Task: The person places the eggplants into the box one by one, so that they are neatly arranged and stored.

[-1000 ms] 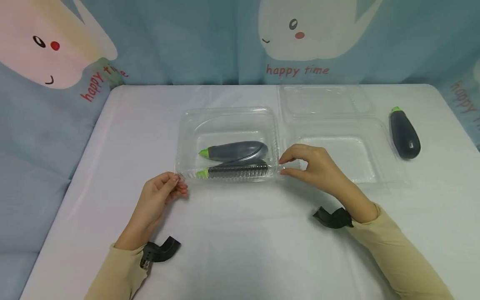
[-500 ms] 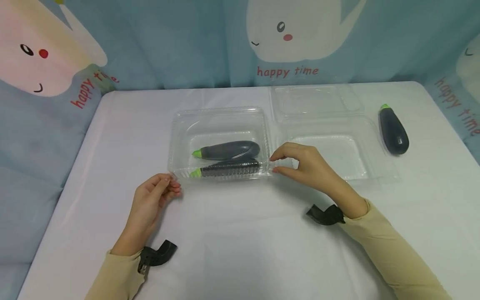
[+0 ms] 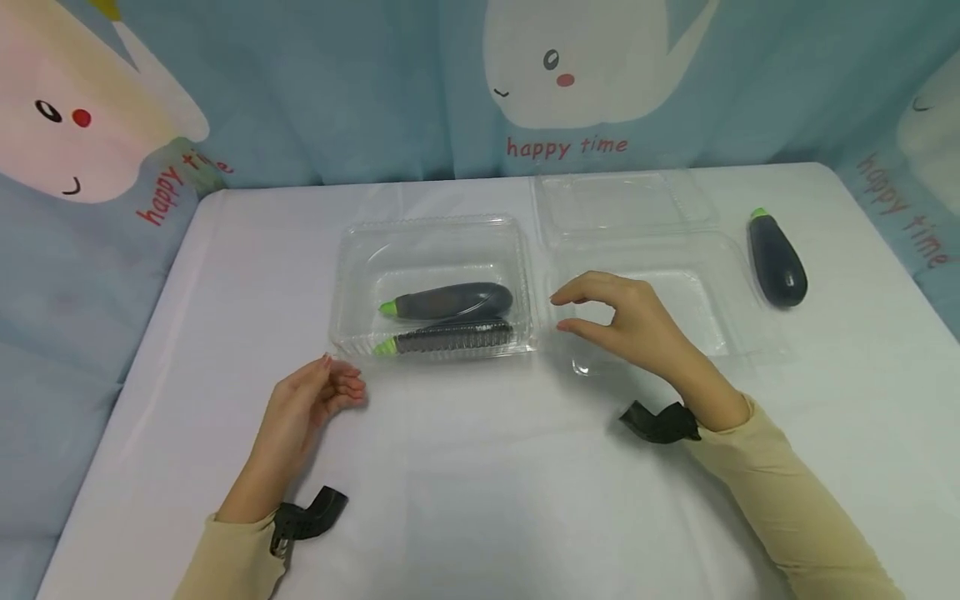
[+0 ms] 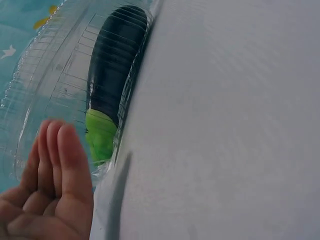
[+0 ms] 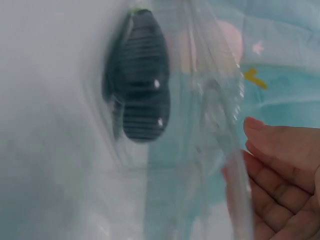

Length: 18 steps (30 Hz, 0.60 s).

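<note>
Left hand (image 3: pixel 309 403) is loose, right hand (image 3: pixel 627 318) curves wide, both empty; the box (image 3: pixel 423 248) between them likely stops the eggplants (image 3: pixel 453 302) rolling.

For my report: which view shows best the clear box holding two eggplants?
The head view: it shows the whole clear box with both eggplants inside. The left wrist view crops it, showing one eggplant; the right wrist view shows it cropped and blurred.

Blue cartoon curtain (image 3: pixel 352 100), red lettering (image 3: pixel 567 147), white tabletop (image 3: pixel 465 475)

Two dark eggplants (image 3: pixel 453 301) inside clear box (image 3: pixel 420 248)
</note>
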### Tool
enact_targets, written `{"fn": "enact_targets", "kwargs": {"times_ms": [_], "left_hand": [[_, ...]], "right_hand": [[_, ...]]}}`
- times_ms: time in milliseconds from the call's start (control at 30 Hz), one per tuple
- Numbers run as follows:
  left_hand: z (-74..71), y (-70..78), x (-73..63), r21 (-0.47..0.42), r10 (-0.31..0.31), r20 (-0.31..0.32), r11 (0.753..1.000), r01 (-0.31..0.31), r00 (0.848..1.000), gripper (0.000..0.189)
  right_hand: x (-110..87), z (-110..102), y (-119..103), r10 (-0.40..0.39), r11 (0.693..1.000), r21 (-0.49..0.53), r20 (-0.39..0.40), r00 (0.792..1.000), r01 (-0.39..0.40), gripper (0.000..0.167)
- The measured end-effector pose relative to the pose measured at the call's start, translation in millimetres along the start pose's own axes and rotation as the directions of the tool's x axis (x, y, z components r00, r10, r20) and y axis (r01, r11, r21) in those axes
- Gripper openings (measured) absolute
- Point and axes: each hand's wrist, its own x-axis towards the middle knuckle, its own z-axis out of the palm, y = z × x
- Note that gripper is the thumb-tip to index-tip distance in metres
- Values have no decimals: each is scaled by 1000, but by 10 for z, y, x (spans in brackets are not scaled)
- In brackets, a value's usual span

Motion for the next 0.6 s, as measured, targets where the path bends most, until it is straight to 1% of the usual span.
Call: {"fn": "enact_targets", "kwargs": {"times_ms": [33, 100, 167, 267, 367, 467, 600], "left_hand": [[15, 1, -20, 43, -7, 23, 999, 6, 1000, 33], [59, 1, -51, 142, -27, 68, 990, 17, 997, 31], [117, 3, -80, 245, -52, 106, 969, 25, 993, 29], [230, 13, -112, 335, -83, 165, 942, 23, 983, 24], [365, 32, -125, 365, -90, 235, 931, -2, 968, 20], [533, 45, -103, 383, -90, 313, 923, -39, 945, 18], [779, 34, -59, 385, -84, 396, 919, -82, 914, 17]], "right_hand": [[-11, -24, 10, 1, 1000, -6, -11, 1000, -1, 30], [-37, -79, 28, 4, 1000, -18, -32, 999, -5, 30], [-69, -139, 45, 9, 999, -32, -51, 999, -11, 31], [-124, -238, 76, 18, 998, -56, -69, 997, -22, 31], [-179, -339, 109, 36, 995, -89, -88, 995, -44, 31], [-228, -440, 140, 56, 990, -124, -116, 992, -70, 32], [-279, -559, 164, 71, 986, -142, -150, 986, -92, 32]]}}
